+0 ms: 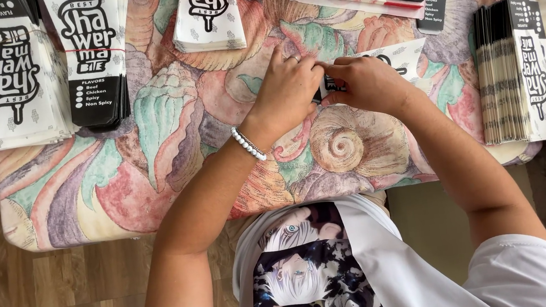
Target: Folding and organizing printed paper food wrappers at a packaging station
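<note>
The desk wears a cloth painted with big seashells. Left of the spiral shell at its near edge lie stacks of flat printed paper sleeves, and right of it stands a tall upright stack. Just above the shell, the left hand and right hand meet, fingers pinching one flat paper sleeve against the cloth. A white bead bracelet circles the left wrist.
</note>
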